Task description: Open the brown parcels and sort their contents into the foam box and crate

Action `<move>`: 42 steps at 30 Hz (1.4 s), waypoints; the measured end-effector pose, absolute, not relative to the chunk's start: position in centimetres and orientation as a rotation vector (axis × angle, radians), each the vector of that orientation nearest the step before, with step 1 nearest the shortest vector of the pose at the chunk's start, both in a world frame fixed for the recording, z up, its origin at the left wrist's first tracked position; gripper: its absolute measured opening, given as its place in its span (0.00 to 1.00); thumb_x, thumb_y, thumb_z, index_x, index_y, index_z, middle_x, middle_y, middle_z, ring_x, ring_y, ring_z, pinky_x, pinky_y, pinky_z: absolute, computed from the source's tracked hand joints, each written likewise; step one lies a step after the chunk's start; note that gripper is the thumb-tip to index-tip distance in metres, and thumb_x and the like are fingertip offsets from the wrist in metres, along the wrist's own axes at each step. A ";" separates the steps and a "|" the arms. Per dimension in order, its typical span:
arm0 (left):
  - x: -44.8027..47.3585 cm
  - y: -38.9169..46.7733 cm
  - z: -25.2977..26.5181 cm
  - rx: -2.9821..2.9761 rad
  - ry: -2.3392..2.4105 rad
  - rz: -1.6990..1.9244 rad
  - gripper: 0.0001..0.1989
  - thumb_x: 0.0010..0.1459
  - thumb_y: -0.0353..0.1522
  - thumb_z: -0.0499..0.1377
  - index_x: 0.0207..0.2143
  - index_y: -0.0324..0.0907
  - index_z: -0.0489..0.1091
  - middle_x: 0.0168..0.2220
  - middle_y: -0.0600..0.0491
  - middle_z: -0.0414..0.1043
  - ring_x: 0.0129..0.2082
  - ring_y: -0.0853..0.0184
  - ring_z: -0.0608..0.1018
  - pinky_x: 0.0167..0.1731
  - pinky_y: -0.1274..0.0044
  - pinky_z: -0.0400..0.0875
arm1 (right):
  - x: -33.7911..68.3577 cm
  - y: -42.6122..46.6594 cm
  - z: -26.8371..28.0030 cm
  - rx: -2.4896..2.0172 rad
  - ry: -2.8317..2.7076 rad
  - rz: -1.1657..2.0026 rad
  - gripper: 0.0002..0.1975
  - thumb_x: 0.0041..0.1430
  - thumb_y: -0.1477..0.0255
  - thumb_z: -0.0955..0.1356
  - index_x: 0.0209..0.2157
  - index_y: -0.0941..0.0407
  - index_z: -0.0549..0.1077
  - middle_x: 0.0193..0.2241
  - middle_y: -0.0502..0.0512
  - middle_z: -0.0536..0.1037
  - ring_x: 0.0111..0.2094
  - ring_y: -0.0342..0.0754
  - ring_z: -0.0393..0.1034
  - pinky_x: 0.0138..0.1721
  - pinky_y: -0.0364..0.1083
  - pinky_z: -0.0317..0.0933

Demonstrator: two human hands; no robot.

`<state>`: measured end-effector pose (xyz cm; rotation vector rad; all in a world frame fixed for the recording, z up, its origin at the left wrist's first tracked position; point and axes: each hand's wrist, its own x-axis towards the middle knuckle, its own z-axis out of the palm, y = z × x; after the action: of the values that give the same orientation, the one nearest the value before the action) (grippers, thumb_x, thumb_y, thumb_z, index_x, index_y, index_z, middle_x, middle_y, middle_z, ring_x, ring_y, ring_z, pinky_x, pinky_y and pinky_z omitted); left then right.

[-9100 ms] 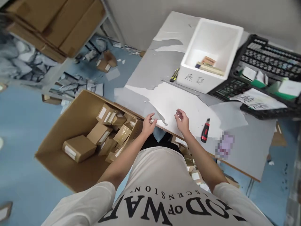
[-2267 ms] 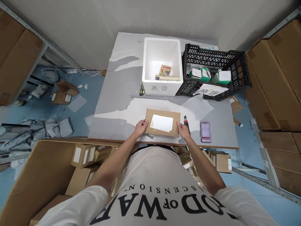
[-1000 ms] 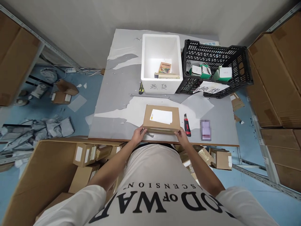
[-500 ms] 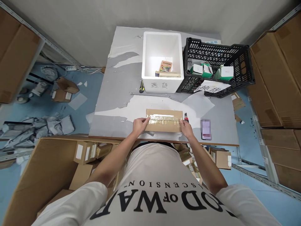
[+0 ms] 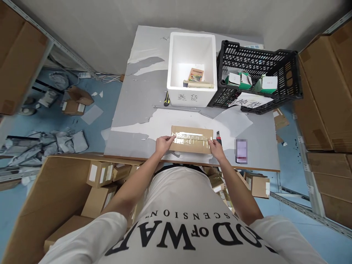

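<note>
A flat brown cardboard box (image 5: 192,147) with shiny clear tape across its top is between my two hands, close to the table's front edge. My left hand (image 5: 164,144) grips its left end, thumb on top. At the opposite end my right hand (image 5: 216,147) pinches the right edge. Just beyond the right hand lies a red and black utility knife (image 5: 218,137). A phone (image 5: 241,151) with a lit, blurred screen rests farther right. The undersides of the fingers are hidden beneath the box.
On the table (image 5: 132,121) stand a white foam box (image 5: 189,97) holding small boxes and a black plastic crate (image 5: 287,88) with green-white cartons. A yellow-black cutter (image 5: 166,99) lies by the foam box. A large carton (image 5: 41,190) full of parcels sits below the front edge.
My view has shifted slightly. The right hand has slid a little left along the box's edge, showing more of the utility knife; both hands keep their hold.
</note>
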<state>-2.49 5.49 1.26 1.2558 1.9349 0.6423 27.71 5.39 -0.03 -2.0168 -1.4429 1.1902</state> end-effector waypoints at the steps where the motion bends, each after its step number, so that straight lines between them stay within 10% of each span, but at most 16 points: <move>1: -2.5 5.5 1.2 1.258 1.936 0.644 0.22 0.51 0.49 0.59 0.31 0.40 0.80 0.29 0.49 0.79 0.32 0.61 0.77 0.35 0.75 0.67 | 27.7 5.4 -0.1 -2.016 -1.418 1.192 0.27 0.56 0.47 0.60 0.38 0.57 0.73 0.32 0.58 0.77 0.38 0.53 0.70 0.40 0.48 0.60; 9: -4.1 4.0 -2.5 1.030 1.720 0.813 0.28 0.57 0.50 0.50 0.40 0.36 0.76 0.40 0.46 0.78 0.39 0.60 0.79 0.40 0.71 0.73 | 28.9 3.6 -3.0 -1.848 -1.080 1.308 0.29 0.60 0.53 0.54 0.53 0.56 0.68 0.47 0.63 0.75 0.47 0.54 0.71 0.45 0.52 0.65; 14: -4.9 0.8 -5.9 1.126 1.472 0.816 0.28 0.47 0.41 0.61 0.51 0.38 0.71 0.52 0.45 0.73 0.53 0.56 0.73 0.56 0.65 0.64 | 30.7 0.5 -5.8 -1.772 -1.320 1.259 0.32 0.50 0.66 0.65 0.59 0.54 0.63 0.55 0.62 0.68 0.54 0.55 0.65 0.53 0.56 0.60; 42: -3.6 4.8 -0.3 1.392 1.883 0.613 0.23 0.56 0.47 0.55 0.39 0.40 0.79 0.36 0.49 0.80 0.37 0.59 0.79 0.35 0.75 0.68 | 28.4 4.4 -1.2 -1.990 -1.606 1.095 0.26 0.58 0.46 0.55 0.31 0.54 0.67 0.30 0.56 0.75 0.34 0.52 0.69 0.37 0.48 0.60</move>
<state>-3.57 4.84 -0.31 1.3924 1.8831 0.6128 28.38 4.38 -1.15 -1.9899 -1.6058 1.0952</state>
